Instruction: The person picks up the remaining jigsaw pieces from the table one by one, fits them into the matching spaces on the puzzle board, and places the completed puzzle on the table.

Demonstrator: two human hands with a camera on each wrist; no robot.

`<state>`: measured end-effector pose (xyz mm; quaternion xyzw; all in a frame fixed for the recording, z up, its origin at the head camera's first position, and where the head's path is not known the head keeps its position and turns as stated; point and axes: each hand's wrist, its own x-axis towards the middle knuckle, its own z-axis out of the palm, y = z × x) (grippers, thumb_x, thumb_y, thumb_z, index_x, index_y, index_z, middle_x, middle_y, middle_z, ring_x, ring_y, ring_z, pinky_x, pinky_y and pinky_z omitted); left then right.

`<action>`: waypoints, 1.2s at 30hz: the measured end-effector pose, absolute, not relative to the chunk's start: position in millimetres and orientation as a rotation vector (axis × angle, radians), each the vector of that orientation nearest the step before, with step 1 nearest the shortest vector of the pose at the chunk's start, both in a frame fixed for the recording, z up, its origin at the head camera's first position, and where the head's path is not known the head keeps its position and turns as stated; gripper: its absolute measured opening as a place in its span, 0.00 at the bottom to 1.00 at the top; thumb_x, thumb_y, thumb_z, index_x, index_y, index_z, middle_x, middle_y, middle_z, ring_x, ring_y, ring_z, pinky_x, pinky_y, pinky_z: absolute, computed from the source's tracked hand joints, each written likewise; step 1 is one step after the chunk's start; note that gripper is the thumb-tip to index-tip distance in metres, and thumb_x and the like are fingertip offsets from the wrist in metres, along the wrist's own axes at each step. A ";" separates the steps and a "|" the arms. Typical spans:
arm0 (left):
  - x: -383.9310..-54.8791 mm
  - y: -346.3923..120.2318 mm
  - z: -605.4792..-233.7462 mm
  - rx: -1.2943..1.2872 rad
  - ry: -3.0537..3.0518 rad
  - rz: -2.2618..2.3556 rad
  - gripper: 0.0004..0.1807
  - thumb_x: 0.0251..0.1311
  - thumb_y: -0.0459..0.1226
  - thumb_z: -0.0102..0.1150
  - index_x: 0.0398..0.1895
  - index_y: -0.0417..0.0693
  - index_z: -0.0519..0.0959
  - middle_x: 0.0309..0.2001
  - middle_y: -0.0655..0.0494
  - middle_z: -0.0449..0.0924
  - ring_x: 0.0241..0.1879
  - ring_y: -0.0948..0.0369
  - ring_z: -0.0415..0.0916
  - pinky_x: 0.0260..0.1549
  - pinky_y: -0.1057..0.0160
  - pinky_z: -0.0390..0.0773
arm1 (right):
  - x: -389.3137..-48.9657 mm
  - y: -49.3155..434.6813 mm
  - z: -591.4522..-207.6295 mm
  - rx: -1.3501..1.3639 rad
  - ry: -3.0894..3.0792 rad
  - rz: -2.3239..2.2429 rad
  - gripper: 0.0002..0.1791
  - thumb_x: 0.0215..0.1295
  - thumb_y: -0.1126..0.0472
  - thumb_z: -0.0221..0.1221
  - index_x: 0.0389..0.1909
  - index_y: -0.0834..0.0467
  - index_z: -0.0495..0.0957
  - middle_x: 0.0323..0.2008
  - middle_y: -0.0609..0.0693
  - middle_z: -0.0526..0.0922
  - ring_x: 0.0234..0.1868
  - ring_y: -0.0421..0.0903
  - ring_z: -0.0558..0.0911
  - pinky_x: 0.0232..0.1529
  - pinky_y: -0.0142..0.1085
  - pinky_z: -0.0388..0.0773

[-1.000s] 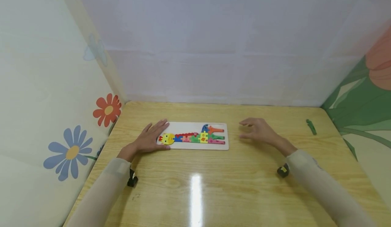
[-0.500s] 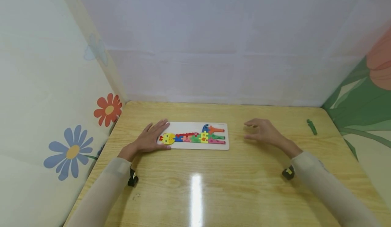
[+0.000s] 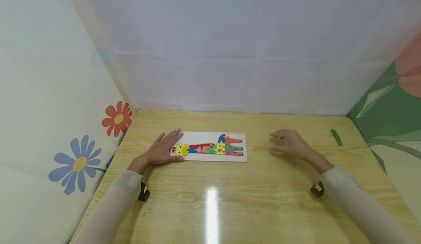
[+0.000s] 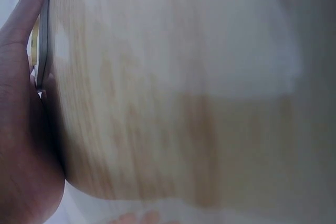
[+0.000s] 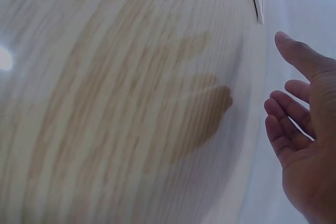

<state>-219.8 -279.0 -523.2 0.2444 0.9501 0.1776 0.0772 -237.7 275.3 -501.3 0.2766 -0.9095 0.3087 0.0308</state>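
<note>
A white puzzle board (image 3: 200, 157) lies flat on the table, bearing a colourful giraffe (image 3: 210, 149) made of jigsaw pieces, with its yellow head at the left and its legs at the right. My left hand (image 3: 162, 149) rests at the board's left end, fingers straight along the top corner and thumb by the bottom edge; the left wrist view shows the thumb (image 4: 21, 17) lying against the board's side. Right of the board, my right hand (image 3: 291, 144) hovers over the table, thumb and fingers apart and gently bent, holding nothing. Farther right lies a narrow green puzzle piece (image 3: 336, 137).
The wooden table (image 3: 177, 200) has rounded back corners and a bright light reflection near its front. A pale cloth wall (image 3: 230, 83) stands behind it, with flower-printed panels on both sides. A black wrist camera (image 3: 317, 189) sits under each sleeve.
My right hand has drifted rightward, away from the board and towards the green piece. My left hand and the board hold their places on the table.
</note>
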 end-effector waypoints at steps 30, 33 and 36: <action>-221.1 -279.3 -528.5 0.737 2.852 0.544 0.63 0.58 0.69 0.66 0.87 0.48 0.51 0.87 0.47 0.44 0.85 0.45 0.40 0.79 0.33 0.35 | -224.8 304.3 -500.1 0.745 -2.850 0.863 0.30 0.57 0.57 0.80 0.55 0.69 0.84 0.52 0.68 0.87 0.45 0.63 0.88 0.48 0.57 0.86; -221.4 -279.6 -528.8 0.739 2.857 0.543 0.63 0.58 0.70 0.66 0.87 0.48 0.51 0.87 0.46 0.44 0.85 0.45 0.41 0.79 0.32 0.36 | -224.0 308.0 -500.4 0.738 -2.834 0.863 0.29 0.56 0.59 0.80 0.55 0.69 0.84 0.52 0.68 0.87 0.44 0.63 0.88 0.47 0.57 0.86; -221.4 -280.1 -527.8 0.732 2.859 0.528 0.63 0.58 0.70 0.66 0.87 0.48 0.51 0.87 0.47 0.44 0.85 0.46 0.40 0.79 0.33 0.35 | -223.6 311.7 -499.3 0.731 -2.835 0.876 0.29 0.56 0.59 0.80 0.56 0.69 0.84 0.52 0.68 0.87 0.45 0.63 0.88 0.47 0.57 0.87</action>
